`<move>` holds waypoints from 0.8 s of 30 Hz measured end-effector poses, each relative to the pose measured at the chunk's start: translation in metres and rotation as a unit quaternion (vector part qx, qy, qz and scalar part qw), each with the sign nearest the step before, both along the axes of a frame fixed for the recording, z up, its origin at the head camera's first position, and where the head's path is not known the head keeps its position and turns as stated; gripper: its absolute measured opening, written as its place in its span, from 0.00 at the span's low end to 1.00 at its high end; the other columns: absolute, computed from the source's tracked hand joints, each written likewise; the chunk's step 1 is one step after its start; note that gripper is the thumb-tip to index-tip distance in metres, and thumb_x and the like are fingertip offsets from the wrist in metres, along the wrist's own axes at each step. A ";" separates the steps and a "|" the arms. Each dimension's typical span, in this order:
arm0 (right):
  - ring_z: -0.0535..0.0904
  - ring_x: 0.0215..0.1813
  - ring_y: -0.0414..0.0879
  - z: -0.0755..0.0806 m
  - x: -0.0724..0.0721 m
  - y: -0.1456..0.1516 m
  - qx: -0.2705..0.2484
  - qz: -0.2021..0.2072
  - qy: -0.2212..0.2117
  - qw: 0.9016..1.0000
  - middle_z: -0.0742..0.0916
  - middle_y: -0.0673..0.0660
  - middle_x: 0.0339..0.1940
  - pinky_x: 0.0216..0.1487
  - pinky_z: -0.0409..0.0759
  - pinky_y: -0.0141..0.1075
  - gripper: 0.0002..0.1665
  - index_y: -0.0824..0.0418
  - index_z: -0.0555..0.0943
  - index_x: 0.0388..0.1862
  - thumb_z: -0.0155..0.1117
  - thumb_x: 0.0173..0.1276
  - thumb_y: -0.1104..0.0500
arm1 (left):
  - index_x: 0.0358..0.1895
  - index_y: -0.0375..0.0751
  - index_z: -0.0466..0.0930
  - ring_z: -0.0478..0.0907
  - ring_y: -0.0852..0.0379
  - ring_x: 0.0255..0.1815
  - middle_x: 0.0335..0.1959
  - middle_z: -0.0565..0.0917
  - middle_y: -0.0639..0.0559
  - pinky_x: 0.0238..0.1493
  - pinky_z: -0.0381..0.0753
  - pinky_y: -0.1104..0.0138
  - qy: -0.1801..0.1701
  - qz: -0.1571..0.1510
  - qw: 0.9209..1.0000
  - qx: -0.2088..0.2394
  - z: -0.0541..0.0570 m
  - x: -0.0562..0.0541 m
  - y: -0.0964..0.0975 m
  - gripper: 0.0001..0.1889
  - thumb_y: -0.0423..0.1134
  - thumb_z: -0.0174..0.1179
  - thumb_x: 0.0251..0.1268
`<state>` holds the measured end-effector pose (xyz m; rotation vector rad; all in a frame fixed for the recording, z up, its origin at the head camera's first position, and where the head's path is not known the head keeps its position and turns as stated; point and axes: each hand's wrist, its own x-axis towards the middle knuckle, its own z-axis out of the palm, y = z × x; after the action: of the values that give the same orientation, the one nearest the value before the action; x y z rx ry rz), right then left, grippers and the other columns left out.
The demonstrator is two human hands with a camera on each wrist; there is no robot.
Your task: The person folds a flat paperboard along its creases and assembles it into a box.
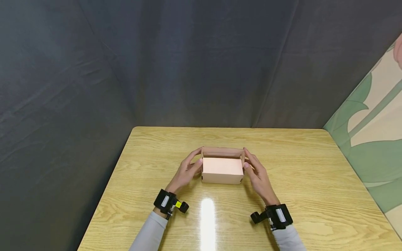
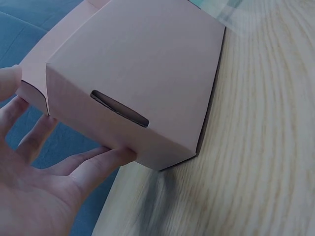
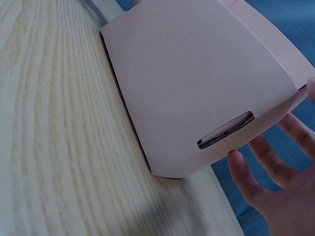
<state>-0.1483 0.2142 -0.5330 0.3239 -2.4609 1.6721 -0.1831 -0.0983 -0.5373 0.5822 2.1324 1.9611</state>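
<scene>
A small pale pink cardboard box (image 1: pixel 221 178) sits near the middle of the table, partly open along its back. A lighter panel (image 1: pixel 223 166) covers the front part of its top, and an upright wall (image 1: pixel 223 152) rises behind. My left hand (image 1: pixel 186 172) holds the box's left end, thumb at the upper edge and fingers along the side. At the opposite end, my right hand (image 1: pixel 258 176) grips it the same way. Both wrist views show a dark slot in the box's edge, close to the fingertips (image 2: pixel 125 155) on the left and the fingertips (image 3: pixel 237 160) on the right.
The wooden table (image 1: pixel 150 150) reaches back to a dark grey curtain (image 1: pixel 201 69). On the right hangs a leaf-patterned cloth (image 1: pixel 377 157). Each wrist wears a black camera mount, the left mount (image 1: pixel 165 201) and the right mount (image 1: pixel 278 217), projecting inward over the table.
</scene>
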 end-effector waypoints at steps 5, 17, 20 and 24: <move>0.71 0.72 0.31 0.003 0.001 -0.001 -0.003 0.000 -0.003 1.000 0.77 0.58 0.77 0.65 0.73 0.20 0.32 0.47 0.62 0.87 0.51 0.89 0.58 | 0.84 0.53 0.62 0.80 0.33 0.69 0.83 0.64 0.43 0.70 0.81 0.51 -0.016 -0.002 1.000 0.014 0.002 -0.002 0.000 0.27 0.43 0.50 0.89; 0.74 0.69 0.33 0.005 0.002 -0.002 0.004 0.003 0.001 1.000 0.77 0.57 0.78 0.69 0.80 0.47 0.33 0.47 0.63 0.87 0.52 0.88 0.58 | 0.84 0.53 0.63 0.79 0.31 0.69 0.82 0.63 0.42 0.68 0.83 0.53 -0.026 -0.015 0.999 0.029 0.002 -0.003 -0.003 0.28 0.40 0.53 0.87; 0.75 0.69 0.37 0.004 0.001 -0.002 0.000 0.008 0.004 1.000 0.77 0.59 0.77 0.68 0.80 0.37 0.33 0.47 0.63 0.87 0.52 0.88 0.59 | 0.84 0.52 0.63 0.78 0.31 0.71 0.84 0.62 0.43 0.68 0.84 0.55 -0.023 -0.021 0.999 0.033 0.002 -0.003 -0.003 0.28 0.40 0.53 0.87; 0.76 0.69 0.39 0.001 0.000 0.000 -0.007 0.014 0.013 1.000 0.78 0.61 0.74 0.64 0.77 0.24 0.33 0.51 0.64 0.86 0.53 0.87 0.61 | 0.83 0.53 0.63 0.77 0.32 0.72 0.85 0.61 0.46 0.68 0.84 0.55 -0.024 -0.023 0.999 0.034 0.001 -0.002 -0.004 0.28 0.40 0.53 0.87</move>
<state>-0.1481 0.2140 -0.5316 0.3776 -2.4369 1.6834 -0.1851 -0.1019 -0.5359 0.5856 2.0130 2.0082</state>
